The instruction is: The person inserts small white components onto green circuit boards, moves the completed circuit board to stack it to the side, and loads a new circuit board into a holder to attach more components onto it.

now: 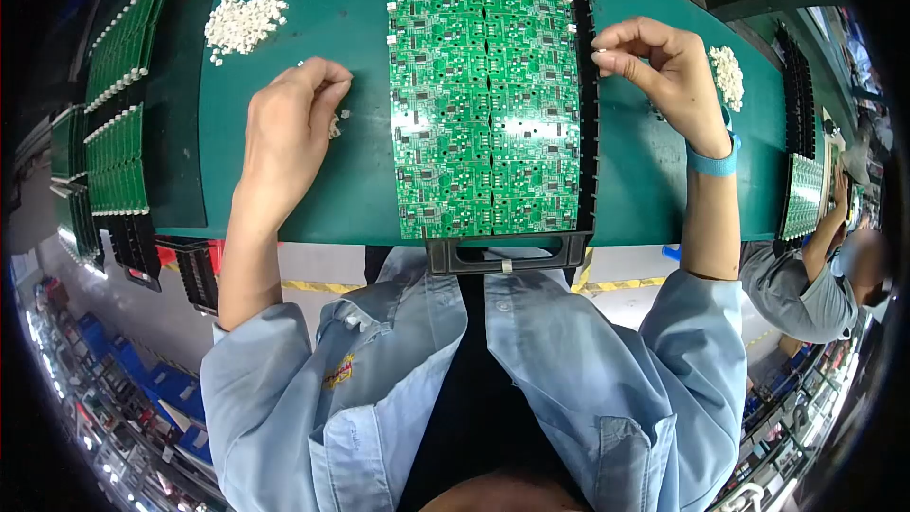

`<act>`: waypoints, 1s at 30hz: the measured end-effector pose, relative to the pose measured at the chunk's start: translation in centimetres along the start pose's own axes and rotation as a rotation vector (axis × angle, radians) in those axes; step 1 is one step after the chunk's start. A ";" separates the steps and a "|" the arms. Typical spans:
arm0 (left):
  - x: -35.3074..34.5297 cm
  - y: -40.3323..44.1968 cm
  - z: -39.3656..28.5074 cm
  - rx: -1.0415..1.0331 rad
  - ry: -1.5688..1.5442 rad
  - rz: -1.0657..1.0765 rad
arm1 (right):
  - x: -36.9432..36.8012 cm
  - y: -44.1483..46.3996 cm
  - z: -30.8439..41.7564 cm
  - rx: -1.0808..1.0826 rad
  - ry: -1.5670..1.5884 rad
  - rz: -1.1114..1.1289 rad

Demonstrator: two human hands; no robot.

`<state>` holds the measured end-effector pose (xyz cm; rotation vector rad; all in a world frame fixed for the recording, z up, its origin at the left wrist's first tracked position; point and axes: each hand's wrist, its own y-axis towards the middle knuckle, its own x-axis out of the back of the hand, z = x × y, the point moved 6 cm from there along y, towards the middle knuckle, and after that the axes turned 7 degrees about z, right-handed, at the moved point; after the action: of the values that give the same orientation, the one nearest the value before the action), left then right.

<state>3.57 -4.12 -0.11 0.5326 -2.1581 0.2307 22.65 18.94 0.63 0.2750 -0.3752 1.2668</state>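
Note:
Green circuit boards (488,114) lie side by side in a black rack (590,133) in front of me, with white connectors along both upper edges. My left hand (296,114) is over the mat left of the boards, thumb and index finger pinched; whatever sits between the tips is hidden. A few loose white connectors (345,115) lie beside it. At the rack's right edge, my right hand (659,71) pinches a small white connector (599,51) between thumb and index finger. A blue band circles that wrist.
White connector piles lie on the green mat (365,199), one at upper left (245,23) and one at right (727,78). More boards stand in racks at far left (118,156) and far right (803,194). Another person (806,289) is at the right.

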 end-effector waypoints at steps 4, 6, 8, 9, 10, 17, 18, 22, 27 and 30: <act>0.1 0.2 0.4 0.004 -0.106 -0.045 | -0.3 0.0 0.5 0.027 -0.120 -0.003; 0.2 0.3 0.5 -0.010 -0.124 -0.053 | -0.7 0.1 1.0 0.086 -0.229 -0.056; 0.2 0.3 0.4 -0.016 -0.133 -0.058 | -1.0 0.1 1.4 0.116 -0.283 -0.081; 0.2 0.3 0.4 -0.010 -0.148 -0.050 | -1.3 0.1 1.9 0.144 -0.348 -0.093; 0.2 0.3 0.3 -0.004 -0.163 -0.043 | -1.6 0.0 2.3 0.172 -0.413 -0.105; 0.1 0.3 0.5 -0.016 -0.165 -0.043 | -2.7 -0.3 4.1 0.181 -0.721 -0.038; 0.1 0.3 0.5 -0.015 -0.166 -0.045 | -2.7 -0.3 4.2 0.182 -0.723 -0.036; 0.1 0.3 0.4 -0.028 -0.176 -0.053 | -3.1 -0.3 3.9 0.117 -0.812 0.017; 0.2 0.4 0.0 -0.059 -0.203 -0.055 | -3.6 0.0 4.9 0.130 -0.888 0.033; 0.0 0.4 -0.1 -0.039 -0.232 -0.014 | -3.2 0.2 4.6 0.254 -0.838 0.019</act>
<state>3.41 -3.71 -0.05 0.5758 -2.3768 0.1235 21.11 14.36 3.51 1.0317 -0.9287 1.1699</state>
